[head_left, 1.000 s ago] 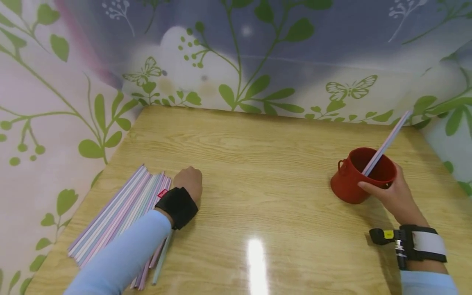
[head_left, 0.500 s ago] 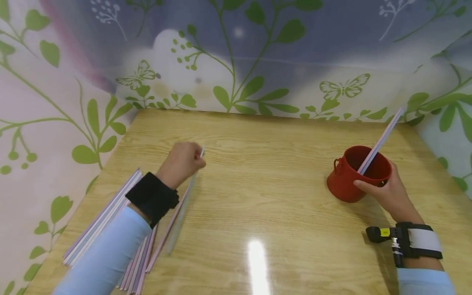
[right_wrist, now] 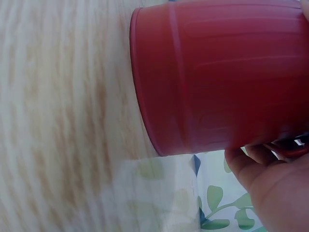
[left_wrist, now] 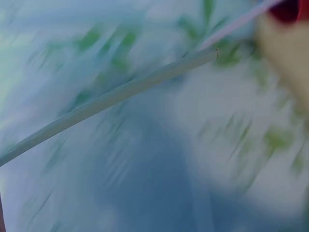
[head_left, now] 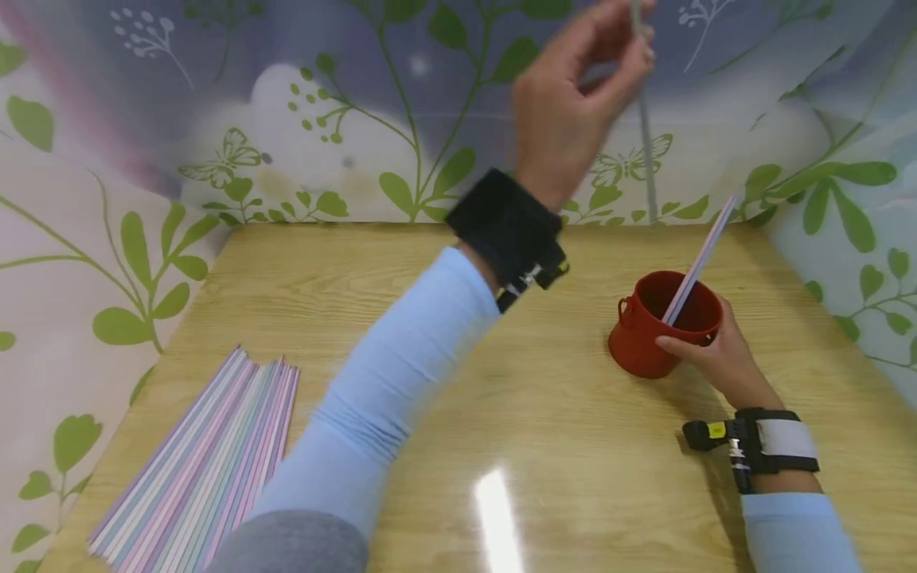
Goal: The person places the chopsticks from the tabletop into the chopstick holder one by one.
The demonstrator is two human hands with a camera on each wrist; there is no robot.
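My left hand (head_left: 573, 99) is raised at the top of the head view, pinching a pale green straw (head_left: 647, 151) between thumb and fingers. The straw hangs down, its lower end above and left of the bucket's straws. In the left wrist view the straw (left_wrist: 111, 96) crosses the picture at a slant. A small red bucket (head_left: 640, 348) stands upright on the table at the right. My right hand (head_left: 727, 362) grips its right side, thumb near the front rim. Pink and lilac straws (head_left: 698, 263) lean out of the bucket to the right.
A spread of pastel straws (head_left: 193, 469) lies side by side on the wooden table (head_left: 544, 414) at the left. Walls printed with leaves (head_left: 458, 171) close off the back and both sides.
My left hand has lifted the green straw off the table and carried it up and right, close to the bucket. The right hand keeps holding the bucket; the head view has shifted slightly.
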